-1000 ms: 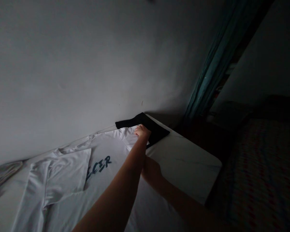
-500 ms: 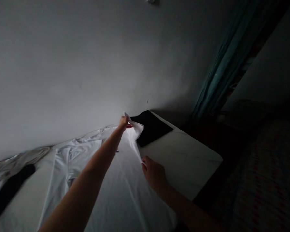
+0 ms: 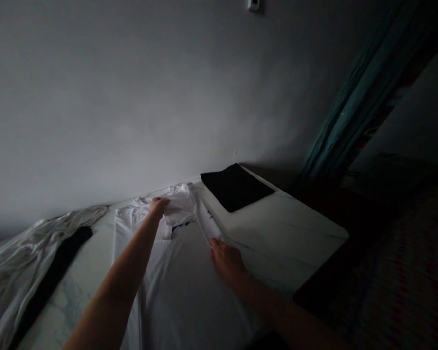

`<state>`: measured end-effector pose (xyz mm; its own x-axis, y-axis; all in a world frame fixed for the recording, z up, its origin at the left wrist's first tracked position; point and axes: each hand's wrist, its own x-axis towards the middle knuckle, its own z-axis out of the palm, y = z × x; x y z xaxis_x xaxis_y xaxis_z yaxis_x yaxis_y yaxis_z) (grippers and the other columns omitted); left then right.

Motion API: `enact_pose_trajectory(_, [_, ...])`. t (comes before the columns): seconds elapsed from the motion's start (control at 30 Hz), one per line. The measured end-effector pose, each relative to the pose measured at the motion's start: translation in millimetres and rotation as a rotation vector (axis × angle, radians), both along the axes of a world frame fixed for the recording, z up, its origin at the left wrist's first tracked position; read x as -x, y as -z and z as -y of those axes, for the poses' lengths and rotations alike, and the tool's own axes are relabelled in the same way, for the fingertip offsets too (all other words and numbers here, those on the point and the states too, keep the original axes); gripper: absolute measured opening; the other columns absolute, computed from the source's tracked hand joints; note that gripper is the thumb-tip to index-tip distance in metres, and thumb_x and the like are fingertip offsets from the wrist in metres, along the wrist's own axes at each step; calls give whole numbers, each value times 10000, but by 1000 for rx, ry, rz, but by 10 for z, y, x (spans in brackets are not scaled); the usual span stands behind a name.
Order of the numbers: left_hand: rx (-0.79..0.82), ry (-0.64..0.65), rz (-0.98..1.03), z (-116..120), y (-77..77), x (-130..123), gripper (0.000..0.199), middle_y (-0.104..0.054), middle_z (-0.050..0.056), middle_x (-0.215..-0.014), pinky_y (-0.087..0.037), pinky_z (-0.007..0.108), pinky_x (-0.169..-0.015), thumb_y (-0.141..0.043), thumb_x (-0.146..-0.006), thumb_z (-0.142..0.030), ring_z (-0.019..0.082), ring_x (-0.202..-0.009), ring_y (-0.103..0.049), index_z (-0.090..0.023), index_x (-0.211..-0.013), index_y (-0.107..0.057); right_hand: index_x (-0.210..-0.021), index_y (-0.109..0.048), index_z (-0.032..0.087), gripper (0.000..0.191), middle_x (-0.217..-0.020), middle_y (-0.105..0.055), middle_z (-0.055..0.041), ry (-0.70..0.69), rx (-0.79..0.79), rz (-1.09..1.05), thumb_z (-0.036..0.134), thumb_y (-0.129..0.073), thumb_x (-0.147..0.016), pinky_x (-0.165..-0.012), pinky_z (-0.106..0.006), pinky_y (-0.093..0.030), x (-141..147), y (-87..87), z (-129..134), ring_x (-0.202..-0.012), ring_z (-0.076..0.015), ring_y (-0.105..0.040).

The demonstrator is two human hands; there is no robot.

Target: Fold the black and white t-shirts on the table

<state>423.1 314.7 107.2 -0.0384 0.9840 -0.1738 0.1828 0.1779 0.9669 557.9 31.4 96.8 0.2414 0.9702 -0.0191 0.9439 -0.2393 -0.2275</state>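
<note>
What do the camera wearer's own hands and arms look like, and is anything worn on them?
The left hand and right hand are ungloved. The left forearm and right forearm are bare, with no sleeve, watch or bracelet visible. It is too dim to make out small rings or markings.

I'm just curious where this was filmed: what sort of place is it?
Probably a home, perhaps a bedroom: a white shirt lies on a marble-patterned table, a teal curtain hangs beyond, and a dim patterned cloth, possibly a bedcover, shows at right.
</note>
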Motion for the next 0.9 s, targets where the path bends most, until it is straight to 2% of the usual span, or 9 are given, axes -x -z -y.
enact_pose_trajectory(0.2, [-222,-61,-341,-56,-34,138,379,-644,62,-910,-478,267,-652,-601,-681,-192,211,-847,-637,-192,-1052,-522,-1233,-636,212,361,-1127,-731,-76,-39,-38,-87,120,-447,-940,-771,-270,-525,-84,62,49,-946,-201,-715])
enact_pose_trajectory(0.37, [-203,-2,-598,-7,9,307,466,-668,192,-1032,-492,405,-798,-590,-669,-130,352,-1014,-636,-121,-1133,-540,-1218,-654,229,371,-1124,-731,-74,-70,-41,-109,126,-438,-933,-765,-261,-516,-124,69,35,-926,-191,-712])
enact_pose_trajectory(0.43, [-255,-10,-683,4,7,276,532,-632,253,-1136,-472,459,-865,-599,-682,-144,407,-1111,-594,-79,-1205,-520,-1195,-661,231,357,-1128,-727,-72,-78,-30,-120,126,-453,-924,-760,-251,-509,-136,41,39,-927,-187,-710])
enact_pose_trajectory(0.5, [-426,-17,-824,-28,-10,151,548,-565,279,-1266,-432,489,-942,-590,-753,-212,429,-1214,-524,-73,-1275,-496,-1193,-656,234,343,-1131,-723,-71,-85,-21,-123,140,-468,-922,-757,-245,-507,-139,13,57,-931,-186,-709])
enact_pose_trajectory(0.57, [-598,59,-977,-126,-22,-59,490,-536,263,-1323,-404,488,-983,-549,-835,-296,417,-1253,-490,-101,-1284,-521,-1198,-652,229,333,-1116,-726,-79,-67,6,-114,158,-474,-926,-743,-262,-516,-138,-4,77,-908,-197,-715])
enact_pose_trajectory(0.63, [-635,225,-1067,-293,-6,-304,452,-544,249,-1334,-381,484,-1007,-518,-880,-363,402,-1269,-477,-119,-1258,-566,-1215,-649,217,350,-1108,-729,-91,-42,36,-103,148,-461,-928,-741,-289,-528,-140,-6,87,-894,-212,-720])
enact_pose_trajectory(0.73, [-507,441,-1083,-610,63,-602,466,-605,247,-1266,-371,465,-1011,-571,-848,-455,391,-1248,-501,-115,-1158,-647,-1244,-654,210,400,-1109,-737,-101,-34,32,-124,106,-436,-925,-771,-304,-535,-177,12,77,-920,-217,-722])
enact_pose_trajectory(0.83, [-415,558,-1045,-894,116,-725,378,-719,159,-959,-433,375,-896,-635,-779,-475,325,-1025,-630,-140,-932,-718,-1175,-704,214,373,-1062,-755,-86,-35,-38,-210,112,-464,-909,-800,-292,-528,-247,29,67,-931,-209,-719])
enact_pose_trajectory(0.9, [-407,619,-1007,-1032,119,-727,344,-712,94,-800,-449,306,-774,-601,-799,-468,253,-864,-651,-150,-861,-718,-1121,-729,217,344,-1027,-762,-72,-42,-101,-287,129,-475,-907,-810,-285,-521,-284,23,76,-916,-198,-717])
